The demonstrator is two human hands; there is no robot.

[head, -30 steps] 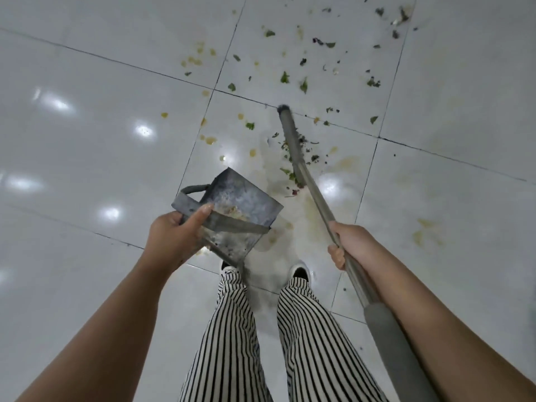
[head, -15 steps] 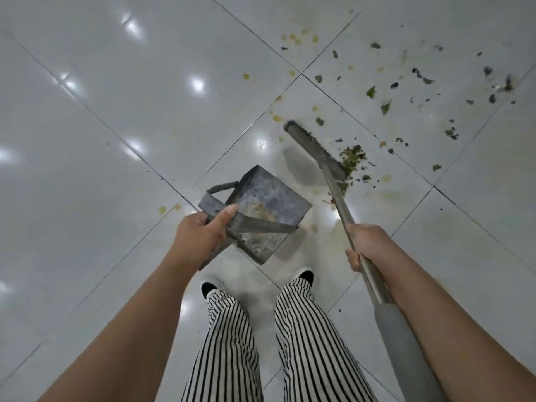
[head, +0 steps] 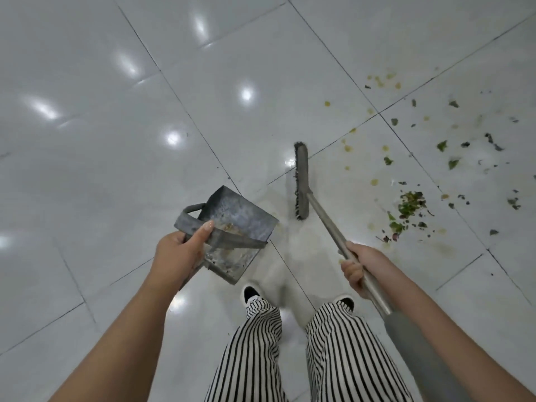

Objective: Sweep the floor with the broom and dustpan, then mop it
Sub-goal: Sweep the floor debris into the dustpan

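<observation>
Near the bottom edge, loose black-and-white vertically striped fabric trousers (head: 252, 355), one leg left of centre and one right of it, slightly apart. Just beyond the hems, a pair of white shoes with dark openings: the left shoe (head: 251, 293) a little farther out, the right shoe (head: 345, 301) mostly hidden under its hem. Farther off and to the left, blurred white glints of overhead light (head: 246, 94), some round, some smeared into streaks.
</observation>
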